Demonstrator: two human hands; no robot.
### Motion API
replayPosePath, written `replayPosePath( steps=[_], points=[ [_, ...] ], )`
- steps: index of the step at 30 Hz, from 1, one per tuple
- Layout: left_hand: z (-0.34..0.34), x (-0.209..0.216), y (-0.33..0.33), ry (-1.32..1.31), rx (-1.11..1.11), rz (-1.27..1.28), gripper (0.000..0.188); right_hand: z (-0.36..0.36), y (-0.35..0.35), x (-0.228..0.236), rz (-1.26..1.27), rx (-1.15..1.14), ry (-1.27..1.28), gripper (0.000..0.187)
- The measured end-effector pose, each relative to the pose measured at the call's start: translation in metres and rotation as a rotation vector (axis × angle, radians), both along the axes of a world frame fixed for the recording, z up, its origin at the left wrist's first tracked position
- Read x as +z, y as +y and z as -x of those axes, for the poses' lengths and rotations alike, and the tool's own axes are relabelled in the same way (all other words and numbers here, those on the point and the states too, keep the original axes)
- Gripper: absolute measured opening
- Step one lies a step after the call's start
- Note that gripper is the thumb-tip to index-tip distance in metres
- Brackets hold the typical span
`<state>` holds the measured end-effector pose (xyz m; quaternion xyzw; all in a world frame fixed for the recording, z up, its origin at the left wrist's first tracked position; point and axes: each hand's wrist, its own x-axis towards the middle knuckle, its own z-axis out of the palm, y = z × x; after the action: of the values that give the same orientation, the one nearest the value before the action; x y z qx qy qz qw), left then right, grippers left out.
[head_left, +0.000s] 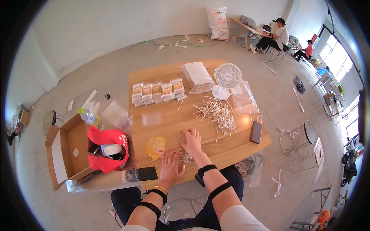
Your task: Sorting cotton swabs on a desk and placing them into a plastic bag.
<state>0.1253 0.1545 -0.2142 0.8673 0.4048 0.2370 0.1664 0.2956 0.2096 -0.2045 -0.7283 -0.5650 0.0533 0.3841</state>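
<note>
Here we are at the fingers [169,154] of our left hand [167,168]: stretched forward, slightly parted, thumb set wide, palm down over the near part of the worktop [169,125]. A small batch of cotton swabs [185,157] lies right there, just beside those fingers on their right and nearer to us than our other fingertips. Over to our right hand [191,142], fingers fanned out and reaching ahead of that batch; whether thumb and forefinger pinch anything, we cannot tell.

Just left of our left fingertips, yellow cards [155,147] overlap on the wood. Farther out, a clear sleeve [152,119] lies flat, and up and to the right we have the big one, a loose heap of swabs [217,116], well apart from both hands. Behind it stands a white fan [228,76], with a grey power bank [256,132] near the right edge. Filled packets [157,91] line up along the far left, a bulging clear bag [198,77] beside them. Off the left edge, a red bag [111,144] sits against an open cardboard box [71,154].
</note>
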Motion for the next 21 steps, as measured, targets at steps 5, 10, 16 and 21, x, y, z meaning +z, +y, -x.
replayPosePath(
  steps=[5, 10, 16, 21],
  points=[
    [-0.002, 0.003, 0.0, -0.012, 0.005, 0.003, 0.077, -0.025, -0.01, -0.005, 0.113, 0.232, -0.028, 0.02],
    [0.0, 0.006, -0.001, -0.024, -0.009, -0.003, 0.077, -0.026, -0.042, -0.002, 0.133, 0.315, -0.08, 0.015],
    [-0.002, 0.003, 0.0, -0.022, -0.019, 0.019, 0.076, -0.015, -0.059, -0.001, 0.054, 0.271, 0.156, 0.011],
    [0.001, 0.001, 0.004, -0.015, -0.048, 0.068, 0.081, 0.021, -0.062, -0.007, -0.094, 0.149, 0.296, 0.017]
  ],
)
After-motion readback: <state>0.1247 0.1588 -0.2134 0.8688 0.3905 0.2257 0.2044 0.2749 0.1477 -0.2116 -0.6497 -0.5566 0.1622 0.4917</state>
